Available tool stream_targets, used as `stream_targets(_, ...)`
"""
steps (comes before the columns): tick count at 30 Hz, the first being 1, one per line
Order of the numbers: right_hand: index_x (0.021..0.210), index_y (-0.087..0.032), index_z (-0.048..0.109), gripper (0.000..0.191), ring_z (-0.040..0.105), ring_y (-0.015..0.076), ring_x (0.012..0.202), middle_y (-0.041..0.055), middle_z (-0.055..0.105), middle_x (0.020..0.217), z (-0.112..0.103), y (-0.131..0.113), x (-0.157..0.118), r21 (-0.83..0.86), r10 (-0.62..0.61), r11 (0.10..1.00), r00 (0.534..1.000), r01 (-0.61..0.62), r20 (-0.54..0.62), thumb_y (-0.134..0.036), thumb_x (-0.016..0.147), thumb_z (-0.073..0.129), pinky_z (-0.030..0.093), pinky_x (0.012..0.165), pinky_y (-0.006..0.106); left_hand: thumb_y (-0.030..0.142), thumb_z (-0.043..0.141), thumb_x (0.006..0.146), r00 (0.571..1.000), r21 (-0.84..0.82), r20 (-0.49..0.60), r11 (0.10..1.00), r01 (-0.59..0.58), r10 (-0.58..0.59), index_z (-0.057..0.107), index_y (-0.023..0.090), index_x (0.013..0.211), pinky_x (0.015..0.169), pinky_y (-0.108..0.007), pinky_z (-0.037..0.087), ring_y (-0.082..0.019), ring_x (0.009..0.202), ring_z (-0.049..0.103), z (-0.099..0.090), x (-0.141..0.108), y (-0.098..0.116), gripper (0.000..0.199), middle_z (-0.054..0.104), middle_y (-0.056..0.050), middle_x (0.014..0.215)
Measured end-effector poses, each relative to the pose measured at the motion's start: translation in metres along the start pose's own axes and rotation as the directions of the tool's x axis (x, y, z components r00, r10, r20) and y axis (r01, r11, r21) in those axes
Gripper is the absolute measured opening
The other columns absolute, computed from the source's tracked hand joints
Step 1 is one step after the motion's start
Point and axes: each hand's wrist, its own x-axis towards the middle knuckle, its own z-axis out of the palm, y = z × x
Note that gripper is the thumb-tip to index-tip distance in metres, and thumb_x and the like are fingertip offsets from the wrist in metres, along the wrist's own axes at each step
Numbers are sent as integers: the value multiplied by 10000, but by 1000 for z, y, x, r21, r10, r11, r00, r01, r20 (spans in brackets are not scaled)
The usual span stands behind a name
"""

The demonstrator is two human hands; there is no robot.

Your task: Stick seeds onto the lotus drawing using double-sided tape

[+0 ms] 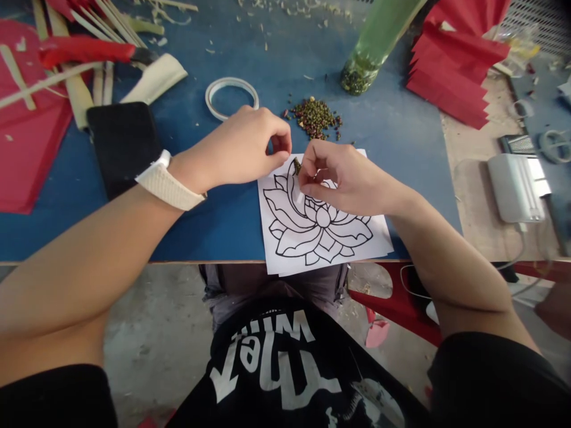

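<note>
Right grip [303, 179] pinched together over lotus drawing [303, 241]; left grip [286, 152] nearby, closure unclear. We seem busy placing green bits [297, 166] beside right pinch; next move calls for light touch.

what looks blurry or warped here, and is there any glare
Head view: the wide lens seems to stretch both forearms toward the edges; the flower drawing reads clearly, the red handle looks softer; no strong glare on the black phone; the top right corner falls dark
</note>
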Motion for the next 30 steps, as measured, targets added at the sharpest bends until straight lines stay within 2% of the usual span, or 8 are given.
stream_targets(5,994,-328,535,429,781,283,959,25,790,1001,4,-6,-1,-62,21,998,999,-23,-27,-26,962,838,689,877,493,526,582,1046,1000,53,19,999,14,-15,916,200,1181,1173,-517,633,-308,1110,833,-2,-1,8,486,900,-83,1103)
stream_targets(11,994,-332,539,435,790,298,946,7,777,999,9,-5,-3,-129,26,991,998,-32,-48,-45,969,865,716,920,530,480,532,1099,996,89,66,995,49,-55,936,121,1303,1147,-507,603,-308,1142,790,-8,-3,23,579,941,-162,1198)
stream_targets(16,977,-332,509,465,766,274,890,-13,808,974,12,-4,-3,-194,-9,981,998,-4,-67,-11,919,840,696,848,482,466,526,1089,996,111,70,992,52,-60,933,147,1270,1116,-516,618,-310,1073,817,-7,-3,22,548,925,-134,1136)
stream_targets(20,977,-335,507,472,728,256,832,-11,814,957,14,-4,-2,-229,-4,973,998,-11,-67,-64,924,890,708,833,474,481,534,1087,999,97,48,995,13,-17,931,189,1242,1124,-492,626,-310,1116,822,-4,-3,16,516,934,-106,1114)
stream_targets(25,964,-327,455,484,719,223,776,-46,747,897,17,-5,0,-304,-45,953,996,19,-77,42,891,758,616,807,422,520,564,1067,999,79,39,997,15,-18,950,233,1228,1158,-509,633,-335,1171,844,-1,-2,12,507,945,-98,1186)
stream_targets(30,957,-325,461,528,723,234,779,-42,754,890,20,-8,0,-322,-8,946,994,-27,-107,71,894,804,596,817,432,550,579,1052,999,29,38,1000,-2,1,928,272,1231,1221,-544,629,-353,1220,850,1,-2,7,481,917,-53,1159)
